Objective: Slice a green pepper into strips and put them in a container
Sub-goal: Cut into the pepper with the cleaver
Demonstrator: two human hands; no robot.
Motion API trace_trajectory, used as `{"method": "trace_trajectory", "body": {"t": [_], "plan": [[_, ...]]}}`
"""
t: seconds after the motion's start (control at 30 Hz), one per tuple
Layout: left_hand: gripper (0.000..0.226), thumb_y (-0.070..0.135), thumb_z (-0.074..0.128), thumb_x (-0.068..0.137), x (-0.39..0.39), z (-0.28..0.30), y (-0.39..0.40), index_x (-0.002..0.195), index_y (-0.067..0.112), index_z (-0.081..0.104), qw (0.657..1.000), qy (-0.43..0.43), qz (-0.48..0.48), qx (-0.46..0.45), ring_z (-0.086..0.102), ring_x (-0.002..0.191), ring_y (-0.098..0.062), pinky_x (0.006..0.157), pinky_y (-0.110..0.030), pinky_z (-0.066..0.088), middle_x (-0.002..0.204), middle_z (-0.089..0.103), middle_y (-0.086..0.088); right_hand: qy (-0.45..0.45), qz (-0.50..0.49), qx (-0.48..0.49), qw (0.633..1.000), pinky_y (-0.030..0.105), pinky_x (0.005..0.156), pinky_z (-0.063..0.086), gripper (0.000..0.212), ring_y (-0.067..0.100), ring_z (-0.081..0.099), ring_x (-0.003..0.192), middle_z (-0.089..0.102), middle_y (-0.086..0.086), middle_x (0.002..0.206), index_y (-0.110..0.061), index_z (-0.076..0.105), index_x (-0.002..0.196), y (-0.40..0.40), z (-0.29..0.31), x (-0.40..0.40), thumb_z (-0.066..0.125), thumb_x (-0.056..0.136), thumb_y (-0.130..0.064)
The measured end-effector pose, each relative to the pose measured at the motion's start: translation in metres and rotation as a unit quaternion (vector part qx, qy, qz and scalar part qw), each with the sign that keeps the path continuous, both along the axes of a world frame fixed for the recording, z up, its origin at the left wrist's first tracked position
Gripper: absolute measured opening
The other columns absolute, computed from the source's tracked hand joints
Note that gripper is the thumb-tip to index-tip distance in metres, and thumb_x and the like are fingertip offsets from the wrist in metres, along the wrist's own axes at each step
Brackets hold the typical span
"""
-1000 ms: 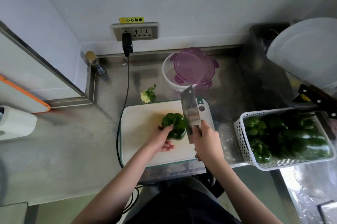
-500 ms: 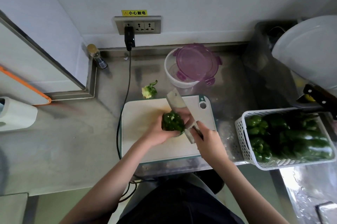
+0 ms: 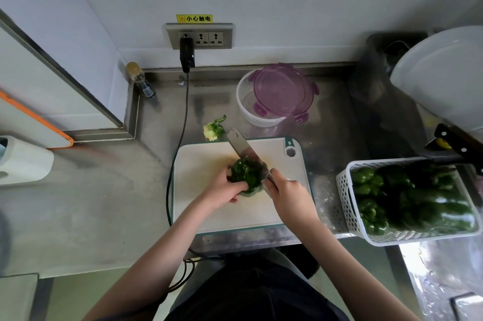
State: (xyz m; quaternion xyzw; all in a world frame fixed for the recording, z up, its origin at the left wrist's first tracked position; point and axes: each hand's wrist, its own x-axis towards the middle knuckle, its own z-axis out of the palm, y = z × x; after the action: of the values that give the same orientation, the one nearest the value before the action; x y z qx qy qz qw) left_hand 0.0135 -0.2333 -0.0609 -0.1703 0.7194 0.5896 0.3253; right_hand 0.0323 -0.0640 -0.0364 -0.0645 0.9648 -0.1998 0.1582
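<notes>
From my feed, the dark green bell pepper (image 3: pixel 247 175) sits mid-way on the white plastic cutting board (image 3: pixel 209 213), left hand (image 3: pixel 224 190) curled around its near side. The right hand (image 3: pixel 290 191) grips the steel cleaver (image 3: pixel 244 149), blade angled against the pepper's right side. Behind the board sits the clear round container (image 3: pixel 258 114) under its loose purple lid (image 3: pixel 283 91).
</notes>
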Motion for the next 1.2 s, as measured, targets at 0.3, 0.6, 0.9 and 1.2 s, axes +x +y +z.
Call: {"method": "trace_trajectory", "body": {"t": [0.3, 0.6, 0.9, 1.2], "plan": [[0.051, 0.016, 0.064, 0.086, 0.005, -0.003, 0.004, 0.130, 0.011, 0.040, 0.999, 0.027, 0.026, -0.032, 0.060, 0.091, -0.020, 0.067, -0.021, 0.053, 0.108, 0.056, -0.004, 0.007, 0.012, 0.072, 0.997, 0.029, 0.053, 0.037, 0.035, 0.035, 0.063, 0.072, 0.067, 0.012, 0.084, -0.010, 0.043, 0.123, -0.012, -0.002, 0.010, 0.028, 0.103, -0.035], [0.051, 0.019, 0.064, 0.086, 0.005, -0.003, 0.004, 0.131, 0.011, 0.041, 0.998, 0.018, 0.037, -0.044, 0.063, 0.089, -0.021, 0.077, -0.029, 0.057, 0.105, 0.058, -0.004, -0.026, -0.023, 0.027, 0.999, 0.030, 0.052, 0.035, 0.031, 0.034, 0.060, 0.069, 0.065, 0.014, 0.082, -0.010, 0.044, 0.116, -0.017, -0.003, 0.008, 0.029, 0.103, -0.034], [0.049, 0.021, 0.063, 0.086, 0.002, -0.006, 0.004, 0.130, 0.012, 0.043, 0.998, 0.003, 0.050, -0.048, 0.064, 0.093, -0.021, 0.082, -0.034, 0.057, 0.095, 0.056, 0.003, -0.064, -0.052, -0.019, 0.996, 0.039, 0.059, 0.052, 0.031, 0.032, 0.060, 0.068, 0.062, 0.011, 0.078, -0.011, 0.046, 0.105, -0.020, -0.001, 0.002, 0.028, 0.102, -0.037], [0.039, 0.043, 0.057, 0.087, -0.012, 0.009, -0.014, 0.108, 0.011, 0.050, 0.984, 0.089, 0.091, -0.127, 0.057, 0.096, -0.020, 0.075, -0.028, 0.048, 0.106, 0.057, -0.003, -0.069, -0.072, -0.014, 0.995, 0.022, 0.041, 0.027, 0.034, 0.015, 0.048, 0.052, 0.053, 0.001, 0.069, -0.015, 0.045, 0.105, -0.009, 0.002, 0.007, 0.026, 0.100, -0.043]]}}
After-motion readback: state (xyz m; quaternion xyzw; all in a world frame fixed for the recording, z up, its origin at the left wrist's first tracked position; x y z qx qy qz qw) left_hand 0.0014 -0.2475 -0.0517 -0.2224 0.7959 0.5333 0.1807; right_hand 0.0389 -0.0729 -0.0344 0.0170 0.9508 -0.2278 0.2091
